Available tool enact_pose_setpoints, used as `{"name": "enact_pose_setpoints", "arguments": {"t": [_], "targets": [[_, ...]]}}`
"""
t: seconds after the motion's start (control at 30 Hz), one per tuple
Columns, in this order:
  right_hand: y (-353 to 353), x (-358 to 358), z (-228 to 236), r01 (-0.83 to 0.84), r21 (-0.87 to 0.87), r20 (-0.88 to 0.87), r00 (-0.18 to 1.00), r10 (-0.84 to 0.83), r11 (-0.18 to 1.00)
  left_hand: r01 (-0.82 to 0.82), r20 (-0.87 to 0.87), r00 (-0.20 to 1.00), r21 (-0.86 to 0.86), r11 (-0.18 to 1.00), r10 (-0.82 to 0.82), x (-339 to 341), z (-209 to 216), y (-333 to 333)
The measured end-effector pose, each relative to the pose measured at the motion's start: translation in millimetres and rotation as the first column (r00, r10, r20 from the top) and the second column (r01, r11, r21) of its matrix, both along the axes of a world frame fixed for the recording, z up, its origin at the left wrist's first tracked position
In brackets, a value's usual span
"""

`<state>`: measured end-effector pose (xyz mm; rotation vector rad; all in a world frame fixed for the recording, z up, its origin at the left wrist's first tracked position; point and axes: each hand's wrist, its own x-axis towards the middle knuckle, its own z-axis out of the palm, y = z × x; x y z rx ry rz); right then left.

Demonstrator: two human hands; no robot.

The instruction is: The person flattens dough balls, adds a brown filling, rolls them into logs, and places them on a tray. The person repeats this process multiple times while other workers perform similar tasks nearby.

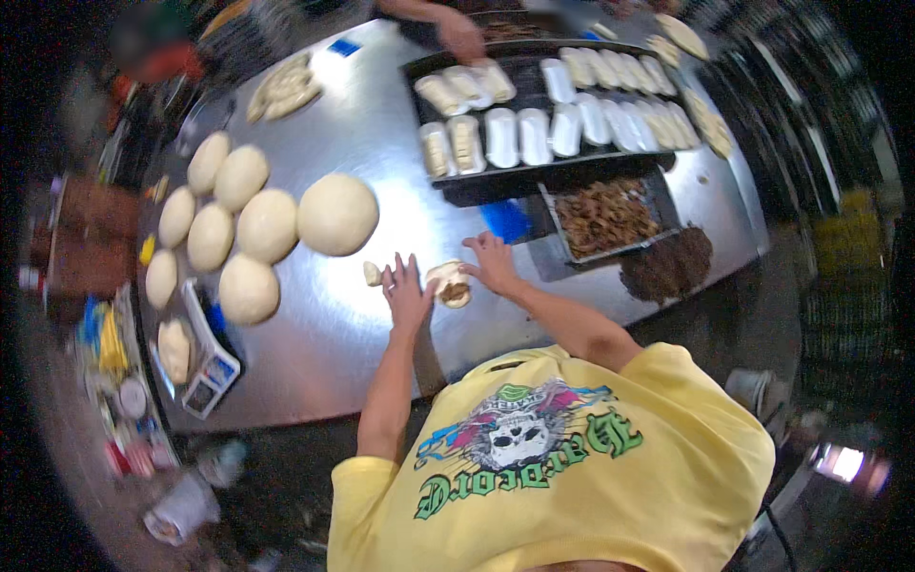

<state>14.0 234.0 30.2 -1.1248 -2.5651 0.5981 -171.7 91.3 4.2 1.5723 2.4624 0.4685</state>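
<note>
The small pale dough piece [443, 275], brown filling [455, 292] exposed, lies unclosed between left hand [408, 297] and right hand [493, 264], both with fingers spread. The black rectangular tray [527, 88], one o'clock, seems part-filled; smooth cream dough balls [267, 226], ten o'clock, lie whole.

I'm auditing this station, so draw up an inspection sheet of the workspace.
Surface: shiny metal table, light glaring off it.
Job's things: filled dough piece; eight dough balls; filling tray; black tray bearing shaped pieces.
Clutter: blue item; dark brown patch beside filling tray; scale at left.
Hands: left hand and right hand at filled dough piece, fingers spread.
Cables: possible dark cord, lower right; dim.
Surroundings: co-worker's hand at black tray's far side.
</note>
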Motion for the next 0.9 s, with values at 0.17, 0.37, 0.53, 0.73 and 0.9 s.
{"name": "enact_pose_setpoints", "arguments": {"t": [0.17,0.37,0.53,0.73,0.9], "targets": [[3,-3,-1,0.017,-0.253,-0.203,0.977,-0.071,0.967,0.089,-0.173,0.982,0.091,0.992,-0.072,-25,-20,-8],[21,110,30,-0.081,-0.492,-0.513,0.831,-0.213,0.867,-0.265,0.455,0.888,0.398,0.878,0.062,19,46,-10],[68,311,60,0.46,-0.593,-0.343,0.598,-0.724,0.661,-0.626,0.656,0.694,0.345,0.7,0.298,33,75,-56],[107,447,92,0.697,0.144,-0.156,0.717,-0.679,0.703,-0.763,0.675,0.625,0.424,0.487,0.392,48,104,-69],[90,433,64,0.56,0.308,-0.05,0.817,-0.574,0.769,-0.757,0.65,0.639,0.438,0.485,0.41,82,113,-41]]}}
